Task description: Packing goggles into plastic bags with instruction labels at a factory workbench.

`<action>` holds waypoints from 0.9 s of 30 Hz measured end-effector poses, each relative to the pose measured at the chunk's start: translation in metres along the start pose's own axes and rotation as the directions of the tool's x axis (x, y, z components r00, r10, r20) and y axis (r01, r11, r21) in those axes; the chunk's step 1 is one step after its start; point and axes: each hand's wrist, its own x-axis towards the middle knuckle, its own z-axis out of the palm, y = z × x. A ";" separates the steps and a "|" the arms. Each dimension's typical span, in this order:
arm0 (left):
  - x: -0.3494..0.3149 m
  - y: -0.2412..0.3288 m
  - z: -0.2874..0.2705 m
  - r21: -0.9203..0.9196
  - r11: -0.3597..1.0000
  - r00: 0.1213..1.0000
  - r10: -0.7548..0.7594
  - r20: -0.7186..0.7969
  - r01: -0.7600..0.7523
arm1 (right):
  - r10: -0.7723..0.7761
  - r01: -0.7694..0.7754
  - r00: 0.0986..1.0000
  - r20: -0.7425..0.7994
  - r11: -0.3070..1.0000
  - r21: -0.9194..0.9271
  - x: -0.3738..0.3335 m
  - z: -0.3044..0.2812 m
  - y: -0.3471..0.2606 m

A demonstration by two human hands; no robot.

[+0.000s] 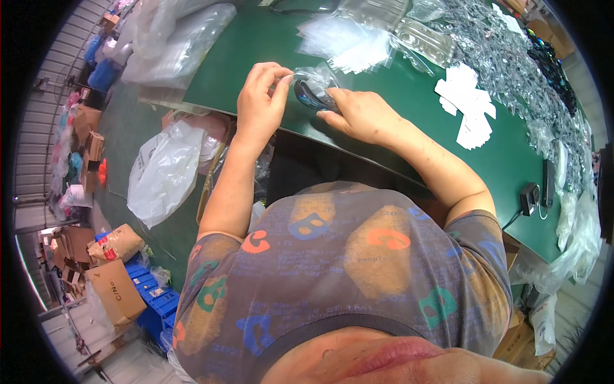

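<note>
Above the near edge of the green table [256, 38], my two hands meet at a small clear plastic bag [322, 75]. A dark, glossy, curved object with a bluish sheen [308, 96] is at the bag, partly covered by the plastic; its exact kind cannot be made out. My left hand [265, 96] pinches the bag's left edge between thumb and fingertips. From the right, my right hand [363, 115] grips the dark object's right end, thumb below and fingers above. Just beyond lies a spread stack of flat clear bags [348, 41].
White paper slips [467, 105] lie fanned out at right, beside a long heap of clear plastic-wrapped pieces [505, 70]. A clear plastic tray [425, 41] stands behind. Big plastic sacks [176, 48] cover the far left. A black corded device [529, 198] sits near the right edge.
</note>
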 end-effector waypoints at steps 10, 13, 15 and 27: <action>-0.006 0.008 0.004 -0.018 0.965 0.965 0.261 0.018 -0.261 | 0.095 -0.275 0.962 0.258 0.315 0.908 0.010 0.011 0.017; -0.013 0.014 0.007 -0.063 0.957 0.949 0.290 0.127 -0.284 | -0.122 -0.268 0.962 0.245 -0.244 0.932 0.011 0.017 0.021; -0.018 0.017 0.013 -0.149 0.965 0.966 0.234 0.114 -0.216 | -0.233 -0.260 0.957 0.173 -0.431 0.864 0.008 0.019 0.019; -0.032 0.017 0.023 -0.124 0.957 0.965 0.261 -0.019 -0.262 | 0.006 0.035 0.980 -0.198 0.978 0.205 0.002 -0.002 0.011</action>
